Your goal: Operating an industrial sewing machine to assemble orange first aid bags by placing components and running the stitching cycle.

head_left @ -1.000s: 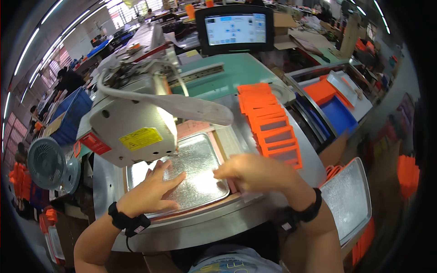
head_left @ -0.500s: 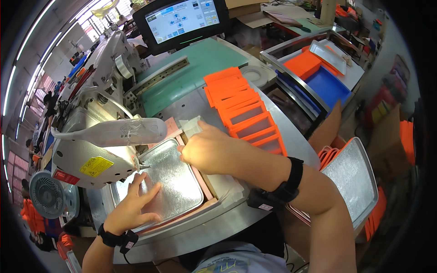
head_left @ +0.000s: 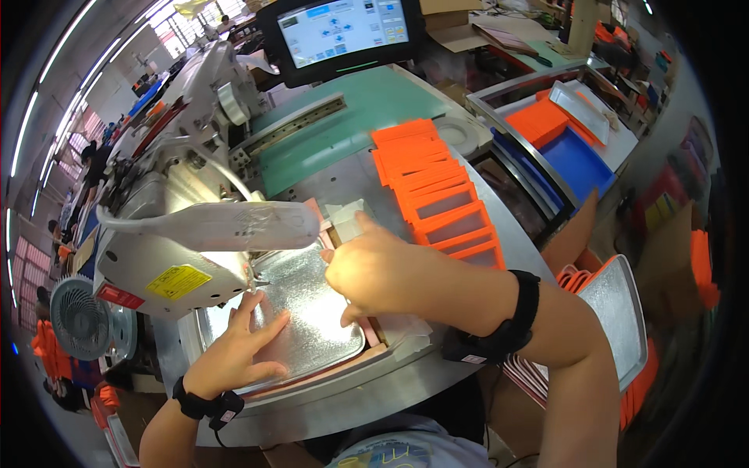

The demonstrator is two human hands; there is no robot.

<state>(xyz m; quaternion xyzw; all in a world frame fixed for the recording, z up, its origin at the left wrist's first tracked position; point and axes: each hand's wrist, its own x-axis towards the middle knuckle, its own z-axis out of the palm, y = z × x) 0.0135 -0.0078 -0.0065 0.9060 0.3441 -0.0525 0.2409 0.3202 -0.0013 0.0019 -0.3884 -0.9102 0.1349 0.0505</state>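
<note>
A silver, foil-like panel with rounded corners and a pale rim (head_left: 308, 300) lies in a pinkish frame (head_left: 312, 373) under the sewing machine's head (head_left: 175, 269). On the panel's left part, my left hand (head_left: 238, 351) rests with fingers spread, its fingertips close to the needle area. My right hand (head_left: 374, 269) is at the panel's right edge, index finger stretched toward pale tape (head_left: 349, 217), thumb apart and down by the rim. Neither hand visibly grips anything. The machine head covers the panel's far left portion.
Overlapping orange-edged pieces (head_left: 437, 191) lie right of the frame. A lit screen (head_left: 343, 31) stands behind the green plate (head_left: 367, 117). More silver panels (head_left: 612, 320) stand at the right. A long pale part (head_left: 218, 226) overhangs the work; a fan (head_left: 80, 318) sits left.
My right hand has shifted slightly nearer along the panel's edge, and its thumb now shows apart from the fist. My left hand stays on the panel. The whole view has shifted a little.
</note>
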